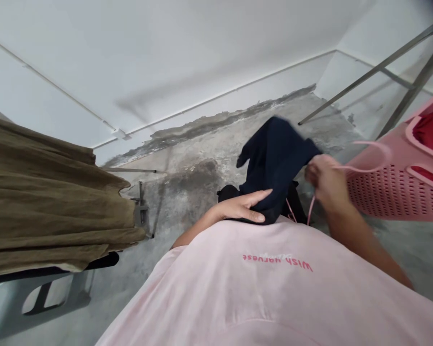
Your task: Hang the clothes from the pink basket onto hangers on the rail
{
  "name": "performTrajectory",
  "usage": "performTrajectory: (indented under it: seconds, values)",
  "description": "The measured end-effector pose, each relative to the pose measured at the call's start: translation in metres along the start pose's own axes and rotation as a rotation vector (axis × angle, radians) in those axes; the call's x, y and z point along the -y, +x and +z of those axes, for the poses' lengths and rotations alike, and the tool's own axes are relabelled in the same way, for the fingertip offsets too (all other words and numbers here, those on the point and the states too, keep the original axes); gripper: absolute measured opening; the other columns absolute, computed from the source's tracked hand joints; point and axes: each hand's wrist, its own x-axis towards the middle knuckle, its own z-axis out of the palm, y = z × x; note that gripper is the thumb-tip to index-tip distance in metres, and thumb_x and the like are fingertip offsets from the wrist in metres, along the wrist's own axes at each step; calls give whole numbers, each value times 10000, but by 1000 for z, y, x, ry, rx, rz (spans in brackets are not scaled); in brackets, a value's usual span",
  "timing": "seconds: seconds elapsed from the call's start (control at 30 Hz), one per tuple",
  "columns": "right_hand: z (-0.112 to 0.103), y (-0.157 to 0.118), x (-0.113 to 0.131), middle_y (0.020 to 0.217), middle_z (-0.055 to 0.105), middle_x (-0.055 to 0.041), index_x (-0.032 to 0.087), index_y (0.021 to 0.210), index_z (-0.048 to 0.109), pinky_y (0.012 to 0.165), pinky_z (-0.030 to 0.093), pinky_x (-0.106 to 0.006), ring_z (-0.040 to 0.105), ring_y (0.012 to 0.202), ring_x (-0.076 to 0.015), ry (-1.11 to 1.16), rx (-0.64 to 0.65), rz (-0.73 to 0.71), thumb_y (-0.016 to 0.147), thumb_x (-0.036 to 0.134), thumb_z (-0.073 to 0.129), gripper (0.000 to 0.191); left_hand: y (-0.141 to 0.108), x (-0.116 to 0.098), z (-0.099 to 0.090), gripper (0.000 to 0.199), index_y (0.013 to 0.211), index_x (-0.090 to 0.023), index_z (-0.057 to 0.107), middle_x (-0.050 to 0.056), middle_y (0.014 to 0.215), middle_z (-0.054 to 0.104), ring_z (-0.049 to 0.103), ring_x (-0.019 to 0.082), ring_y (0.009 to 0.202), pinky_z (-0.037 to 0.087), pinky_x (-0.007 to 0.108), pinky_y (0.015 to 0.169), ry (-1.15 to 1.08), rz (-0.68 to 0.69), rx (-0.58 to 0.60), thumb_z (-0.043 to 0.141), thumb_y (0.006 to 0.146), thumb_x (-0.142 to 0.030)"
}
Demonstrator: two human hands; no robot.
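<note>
A dark navy garment [274,163] hangs bunched in front of my pink T-shirt [260,283], its folds slightly blurred. My left hand [241,206] lies flat on its lower part, fingers together, without gripping it. My right hand [326,180] pinches the garment's right edge. A thin pink cord [361,168] runs from a pink perforated plastic laundry basket [393,187] to that hand, and short pink strands [311,209] hang below it. Red cloth [429,134] lies inside the basket. A black piece [228,193] shows beneath the navy fabric.
An olive-brown garment [46,192] hangs at the left, above a grey plastic stool [39,298]. Grey metal rack bars [382,72] stand at the upper right. The floor is stained concrete [187,182], meeting white walls ahead.
</note>
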Motion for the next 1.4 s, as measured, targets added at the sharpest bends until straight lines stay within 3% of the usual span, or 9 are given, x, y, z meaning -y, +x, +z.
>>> performTrajectory:
  seconds: [0.27,0.53,0.67,0.77,0.83,0.93,1.13,1.27,1.4]
  values:
    - [20,-12,91,456,215,87,182,558,247,395,167,-216,232,364,-13,442,-48,-402,735,432,811,642,-6,14,-24,436,1015,-175,729,72,1029,675,621,249,988,439,341,949,301,161,-255,833,684,-438]
    - [60,-3,92,455,166,101,184,570,205,384,177,-181,211,359,-3,503,-43,-607,778,460,786,676,-30,12,-25,143,809,-193,612,18,844,631,581,166,809,451,301,782,795,592,-973,686,803,-315]
    - [83,12,77,539,306,124,227,735,267,378,206,-149,261,382,-13,537,-154,-689,791,554,767,600,-55,-8,-24,375,879,-215,658,66,946,669,630,209,893,496,345,819,796,769,-588,722,782,-572]
    - [97,23,64,655,382,101,241,811,309,395,214,-142,293,436,-7,563,-170,-766,844,553,715,513,-59,-20,-20,618,914,-225,730,139,994,686,662,278,992,526,389,819,799,583,-29,529,807,-800]
    - [103,25,56,690,380,82,236,830,342,423,235,-158,306,478,-14,539,-152,-821,865,540,701,473,-56,-19,-16,632,903,-223,754,150,947,695,677,281,984,536,388,799,831,493,70,472,853,-787]
    - [104,17,48,719,410,58,225,869,400,520,317,-201,370,567,-46,453,-71,-827,865,512,722,431,-50,-2,-16,450,931,-220,753,111,880,700,691,231,905,543,361,800,817,593,-136,529,935,-611]
    - [92,-7,54,710,391,63,224,884,407,642,369,-257,360,590,-69,448,-24,-696,884,417,727,373,-51,24,-43,218,1038,-237,683,57,999,671,638,174,953,523,300,797,828,893,-1116,709,886,-391]
    - [89,-17,63,706,383,55,221,857,418,692,396,-288,367,600,-82,405,-77,-675,885,389,711,339,-47,20,-61,620,1388,-266,529,133,1350,587,556,261,1250,530,390,943,990,634,-1024,690,862,-555]
    - [87,-26,67,673,395,51,213,803,431,699,396,-302,382,602,-87,420,-69,-666,850,356,735,339,-35,13,-58,517,1358,-257,571,130,1269,646,595,260,1206,491,423,1010,1115,567,-702,561,943,-564]
